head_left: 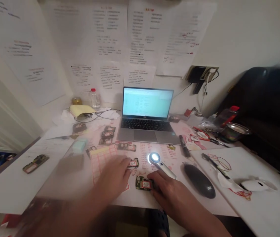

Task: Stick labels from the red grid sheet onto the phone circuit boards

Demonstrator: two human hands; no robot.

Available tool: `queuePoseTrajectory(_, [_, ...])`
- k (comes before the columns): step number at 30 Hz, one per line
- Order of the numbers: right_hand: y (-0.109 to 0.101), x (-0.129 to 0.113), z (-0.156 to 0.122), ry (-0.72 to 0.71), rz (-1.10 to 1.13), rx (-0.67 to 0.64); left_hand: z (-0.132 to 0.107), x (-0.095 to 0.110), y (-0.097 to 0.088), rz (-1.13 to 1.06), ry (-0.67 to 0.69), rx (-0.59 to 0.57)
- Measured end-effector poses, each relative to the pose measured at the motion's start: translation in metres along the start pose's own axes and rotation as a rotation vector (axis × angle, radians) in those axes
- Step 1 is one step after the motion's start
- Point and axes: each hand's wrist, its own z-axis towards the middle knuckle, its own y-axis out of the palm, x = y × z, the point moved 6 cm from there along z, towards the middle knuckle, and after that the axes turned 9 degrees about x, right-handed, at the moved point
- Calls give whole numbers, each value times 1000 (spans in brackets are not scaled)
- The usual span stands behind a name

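My left hand (112, 174) is motion-blurred, and its fingertips reach a small circuit board (133, 163) on the desk. My right hand (167, 192) lies at the desk's front, its thumb and fingers around the right end of a green circuit board (143, 183) with a red-marked label. A lit handheld magnifier (154, 158) sits just above my right hand, its white handle passing close to my knuckles. Both boards rest on a pink-printed sheet (154, 153).
Several more circuit boards (106, 133) lie before an open laptop (147, 112). A dark oval computer mouse (199, 181) sits to the right, beside a white board (260, 200) holding a black tool and a white object. Another circuit board (35, 163) lies at the left.
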Motion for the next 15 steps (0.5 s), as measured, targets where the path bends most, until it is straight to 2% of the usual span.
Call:
queuePoseTrajectory(3, [-4, -4, 1, 17, -30, -9, 0, -2, 1, -20, -17, -8])
queuePoseTrajectory(8, [-10, -5, -1, 23, 1, 34, -1, -1, 3, -19, -22, -87])
queuePoseTrajectory(15, [-14, 2, -3, -18, 91, 173, -12, 19, 3, -182, 7, -267])
